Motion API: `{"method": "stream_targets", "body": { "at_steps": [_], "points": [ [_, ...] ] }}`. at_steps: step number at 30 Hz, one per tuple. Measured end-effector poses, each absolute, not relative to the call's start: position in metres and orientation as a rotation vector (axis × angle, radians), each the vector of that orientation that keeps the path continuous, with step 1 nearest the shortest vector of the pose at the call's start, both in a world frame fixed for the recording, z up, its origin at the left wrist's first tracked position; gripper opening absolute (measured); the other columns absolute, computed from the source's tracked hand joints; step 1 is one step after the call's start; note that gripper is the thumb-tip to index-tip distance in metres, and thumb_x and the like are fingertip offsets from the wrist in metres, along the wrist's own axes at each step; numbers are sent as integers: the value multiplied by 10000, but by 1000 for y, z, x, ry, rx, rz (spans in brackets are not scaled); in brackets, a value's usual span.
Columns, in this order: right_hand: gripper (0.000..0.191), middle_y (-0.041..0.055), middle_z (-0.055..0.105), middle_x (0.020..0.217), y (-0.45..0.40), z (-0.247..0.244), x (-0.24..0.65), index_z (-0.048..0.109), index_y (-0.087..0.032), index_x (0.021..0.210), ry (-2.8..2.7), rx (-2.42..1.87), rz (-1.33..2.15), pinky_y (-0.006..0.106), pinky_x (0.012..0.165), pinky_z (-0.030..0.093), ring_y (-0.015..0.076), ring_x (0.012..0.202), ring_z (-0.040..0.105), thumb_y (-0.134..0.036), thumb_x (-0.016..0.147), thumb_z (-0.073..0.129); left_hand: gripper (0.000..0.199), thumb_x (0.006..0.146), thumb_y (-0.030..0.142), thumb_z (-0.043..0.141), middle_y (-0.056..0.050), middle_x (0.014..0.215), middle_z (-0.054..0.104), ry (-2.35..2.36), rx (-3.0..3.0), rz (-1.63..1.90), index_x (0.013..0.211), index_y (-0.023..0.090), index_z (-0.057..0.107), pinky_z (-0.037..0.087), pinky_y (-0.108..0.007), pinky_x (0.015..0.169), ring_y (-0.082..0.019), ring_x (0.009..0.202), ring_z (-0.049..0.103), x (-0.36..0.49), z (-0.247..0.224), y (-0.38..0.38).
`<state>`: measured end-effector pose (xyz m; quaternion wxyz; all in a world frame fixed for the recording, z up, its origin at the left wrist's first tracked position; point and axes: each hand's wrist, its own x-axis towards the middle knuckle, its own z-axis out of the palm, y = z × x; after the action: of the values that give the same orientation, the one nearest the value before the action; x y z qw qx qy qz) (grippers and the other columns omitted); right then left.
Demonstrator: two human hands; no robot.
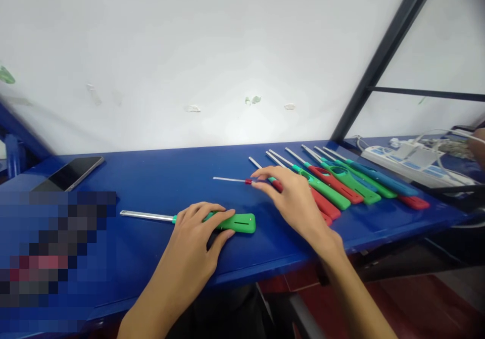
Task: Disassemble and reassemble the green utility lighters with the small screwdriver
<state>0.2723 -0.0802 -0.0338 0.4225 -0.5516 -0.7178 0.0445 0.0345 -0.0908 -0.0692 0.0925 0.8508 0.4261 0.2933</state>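
A green long-necked lighter (242, 223) lies on the blue table (166, 177), its metal tube pointing left. My left hand (199, 233) rests over its middle, fingers wrapped round the handle. Thumb and forefinger of my right hand (291, 197) pinch the red end of a small screwdriver (229, 179), whose thin shaft points left above the table. Right beside and partly behind that hand, several red, green and blue lighters (341, 185) lie in a slanted row, tubes toward the wall.
A dark phone (70, 173) lies at the back left, near a blurred-out patch. White power strips (409, 164) with cables sit at the far right, behind a dark metal post (379, 61). A white wall (212, 51) rises behind the table.
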Motion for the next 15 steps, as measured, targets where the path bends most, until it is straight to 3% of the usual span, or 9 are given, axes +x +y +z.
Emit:
{"method": "stream_targets", "body": {
  "at_steps": [5, 8, 12, 15],
  "points": [
    [210, 10, 764, 999, -102, -17, 277, 708, -268, 1156, -1382, -1184, 315, 326, 795, 603, 202, 909, 767, -294, 951, 747, 267, 1018, 279, 634, -40, 1273, 698, 1270, 2518, 870, 1270, 324, 712, 439, -565, 1063, -307, 1232, 583, 35, -69, -92],
    [327, 11, 772, 1006, -110, -10, 273, 665, -302, 1253, -1181, -1048, 291, 335, 834, 621, 209, 971, 761, -301, 941, 763, 262, 1017, 288, 636, -37, 1270, 697, 1278, 2514, 869, 1264, 329, 715, 442, -562, 1061, -307, 1229, 584, 35, -69, -92],
    [174, 29, 782, 1129, -113, -9, 268, 751, -307, 1144, -1099, -983, 173, 364, 928, 623, 224, 1102, 743, -306, 972, 732, 267, 1017, 291, 636, -39, 1278, 694, 1275, 2520, 864, 1271, 328, 712, 442, -566, 1060, -313, 1236, 581, 35, -69, -93],
    [152, 25, 808, 1059, -113, -11, 264, 786, -301, 1112, -1149, -1027, 180, 349, 819, 659, 210, 955, 779, -310, 970, 733, 271, 1023, 286, 628, -38, 1270, 694, 1266, 2533, 871, 1279, 328, 706, 443, -566, 1055, -311, 1234, 579, 35, -69, -93]
  ]
}}
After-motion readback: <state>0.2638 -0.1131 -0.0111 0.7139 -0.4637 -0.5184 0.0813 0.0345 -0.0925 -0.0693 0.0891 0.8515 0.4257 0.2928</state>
